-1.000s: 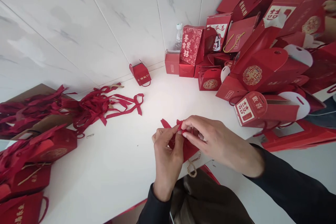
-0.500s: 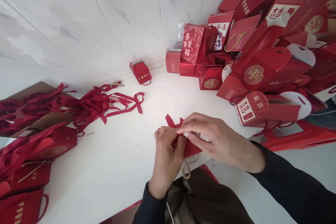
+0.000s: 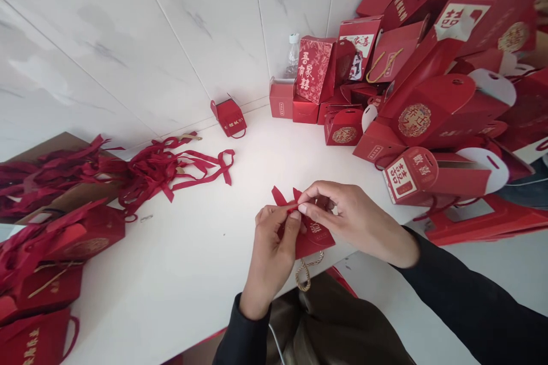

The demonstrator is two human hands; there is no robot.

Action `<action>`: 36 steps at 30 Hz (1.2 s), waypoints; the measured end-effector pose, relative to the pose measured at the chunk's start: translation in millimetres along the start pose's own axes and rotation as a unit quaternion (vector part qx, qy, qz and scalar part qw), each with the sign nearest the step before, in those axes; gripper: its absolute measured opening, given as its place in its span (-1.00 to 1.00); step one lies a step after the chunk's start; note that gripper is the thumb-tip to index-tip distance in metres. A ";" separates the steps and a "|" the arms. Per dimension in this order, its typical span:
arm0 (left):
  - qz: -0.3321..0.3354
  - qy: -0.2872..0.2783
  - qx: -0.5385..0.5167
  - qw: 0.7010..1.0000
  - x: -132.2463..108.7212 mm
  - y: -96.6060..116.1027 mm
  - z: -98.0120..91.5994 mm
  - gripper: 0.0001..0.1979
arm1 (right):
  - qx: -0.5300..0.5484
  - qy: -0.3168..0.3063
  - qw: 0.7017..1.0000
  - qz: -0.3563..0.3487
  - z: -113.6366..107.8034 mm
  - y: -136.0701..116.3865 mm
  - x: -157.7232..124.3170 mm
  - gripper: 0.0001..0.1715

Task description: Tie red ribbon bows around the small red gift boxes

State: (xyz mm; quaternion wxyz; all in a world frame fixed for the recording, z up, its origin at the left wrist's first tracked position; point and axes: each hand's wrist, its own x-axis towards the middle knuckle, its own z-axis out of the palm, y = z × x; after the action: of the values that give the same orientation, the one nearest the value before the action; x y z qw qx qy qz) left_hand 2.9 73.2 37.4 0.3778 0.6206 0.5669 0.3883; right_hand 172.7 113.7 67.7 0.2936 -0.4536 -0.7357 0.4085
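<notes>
My left hand (image 3: pixel 270 251) and my right hand (image 3: pixel 351 219) meet over a small red gift box (image 3: pixel 314 239) at the near edge of the white table (image 3: pixel 192 262). Both hands pinch a red ribbon (image 3: pixel 286 198) on top of the box, its two ends sticking up to the left. A gold cord handle (image 3: pixel 305 274) hangs from the box over the table edge. The fingers hide most of the ribbon.
A heap of loose red ribbons (image 3: pixel 162 168) lies at the left on the table. Red bags (image 3: pixel 51 274) sit at the far left. A small red box (image 3: pixel 230 117) stands by the wall. Several red gift boxes (image 3: pixel 428 114) and a plastic bottle (image 3: pixel 292 56) crowd the right.
My right hand has drawn back a little to the right, uncovering more of the box's front. The ribbon ends have shifted slightly. The box has stayed in place.
</notes>
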 end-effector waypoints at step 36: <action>-0.037 0.072 -0.081 0.993 -3.3 -3.2 8.3 -0.79 | -0.081 0.059 0.993 -0.055 10.6 3.1 -25.2 -0.77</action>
State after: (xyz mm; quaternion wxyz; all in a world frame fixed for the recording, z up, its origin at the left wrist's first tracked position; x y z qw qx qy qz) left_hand 9.0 69.8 30.8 0.3989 0.5367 0.5822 0.4624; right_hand 176.0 88.0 58.3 0.3209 -0.4583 -0.7714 0.3031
